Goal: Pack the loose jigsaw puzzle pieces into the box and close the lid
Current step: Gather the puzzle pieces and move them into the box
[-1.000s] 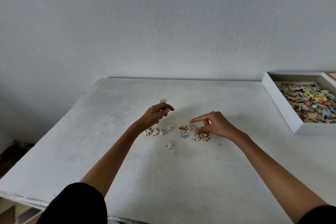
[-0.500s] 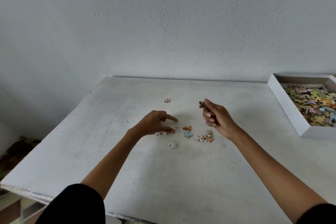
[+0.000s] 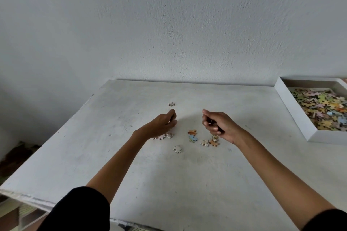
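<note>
Light soft, diffuse, cool grey; I read exposure as medium-dim. Wall (image 3: 187, 24) evenly lit, darkening twd lower left, floor (image 3: 16, 155) there near black. Faint soft-edged shadow on table (image 3: 169, 184) btwn left hand (image 3: 161, 124) & right hand (image 3: 217, 124). Wide-angle bend: table back edge bows, box (image 3: 293, 110) stretched at right edge. Centre fairly sharp; fingers (image 3: 173, 113) slightly smeared, sleeves (image 3: 78, 210) at bottom soft. Pieces in box (image 3: 323, 107) mushy, fine detail lost.
</note>
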